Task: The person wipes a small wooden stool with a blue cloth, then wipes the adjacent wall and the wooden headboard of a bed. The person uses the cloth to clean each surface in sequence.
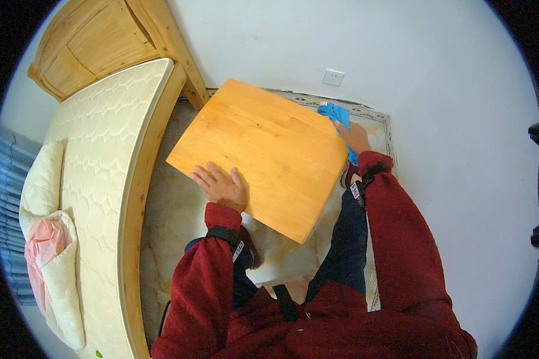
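Note:
A wooden table or cabinet (263, 143) with a smooth, orange-brown top stands in front of me, turned at an angle. My left hand (223, 188) lies flat on its near left edge, fingers spread. At the far right edge, my right hand (354, 136) presses a blue cloth (335, 112) against the side of the wood. Part of the cloth hangs down below that hand, and the fingertips are partly hidden by it. What supports the wooden top from below cannot be seen.
To the left is a bed with a cream mattress (102, 137) and a wooden headboard (102, 45). A rolled quilt (63, 281) and a pink bag (44, 242) lie on it. White walls close in ahead and at the right, with a socket (333, 77). Tiled floor (173, 197) shows between bed and table.

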Available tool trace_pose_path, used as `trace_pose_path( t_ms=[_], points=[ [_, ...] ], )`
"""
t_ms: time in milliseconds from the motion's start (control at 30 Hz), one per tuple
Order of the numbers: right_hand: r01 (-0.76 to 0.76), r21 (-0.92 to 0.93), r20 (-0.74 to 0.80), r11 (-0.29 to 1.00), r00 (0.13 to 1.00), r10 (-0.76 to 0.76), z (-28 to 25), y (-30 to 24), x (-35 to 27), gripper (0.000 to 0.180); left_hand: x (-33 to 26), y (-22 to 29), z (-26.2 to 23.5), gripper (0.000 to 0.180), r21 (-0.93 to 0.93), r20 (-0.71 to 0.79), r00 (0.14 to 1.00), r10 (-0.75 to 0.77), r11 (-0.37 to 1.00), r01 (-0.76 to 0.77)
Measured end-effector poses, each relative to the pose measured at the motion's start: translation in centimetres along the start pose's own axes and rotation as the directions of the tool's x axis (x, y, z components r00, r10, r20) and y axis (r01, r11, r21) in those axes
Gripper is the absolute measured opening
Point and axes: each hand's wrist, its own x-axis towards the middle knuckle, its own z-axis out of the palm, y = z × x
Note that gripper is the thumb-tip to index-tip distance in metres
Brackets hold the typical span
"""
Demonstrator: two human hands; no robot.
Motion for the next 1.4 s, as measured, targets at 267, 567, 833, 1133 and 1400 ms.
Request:
trace_pose_path(
  t_ms=[267, 567, 833, 1133, 1400],
  points=[
    [-0.110, 0.025, -0.087, 0.994, 0.990, 0.112, 0.1, -1.4, -2.5, 0.062, 0.3, -2.0, 1.3, 0.073, 0.172, 0.091, 0.987, 0.132, 0.974, -0.146],
    [-0.291, -0.019, -0.184, 0.956, 0.941, 0.283, -0.9, -3.2, -9.9, 0.061, 2.8, -3.8, -0.1, 0.071, -0.034, 0.112, 0.964, 0.242, 0.970, -0.239],
    [-0.369, -0.023, -0.226, 0.929, 0.907, 0.355, -0.7, -5.1, -17.4, 0.053, 5.7, -5.9, -1.4, 0.070, -0.112, 0.210, 0.879, 0.427, 0.904, -0.413],
    [-0.372, -0.008, -0.234, 0.928, 0.903, 0.360, -0.8, -7.6, -23.8, 0.049, 3.2, -8.4, -1.8, 0.074, -0.006, 0.376, 0.887, 0.267, 0.958, -0.286],
    [-0.177, -0.048, -0.038, 0.983, 0.984, 0.175, -2.3, -7.3, -19.1, 0.052, -8.4, -8.1, -5.2, 0.085, -0.476, 0.371, 0.929, 0.021, 0.863, 0.171]
  ],
)
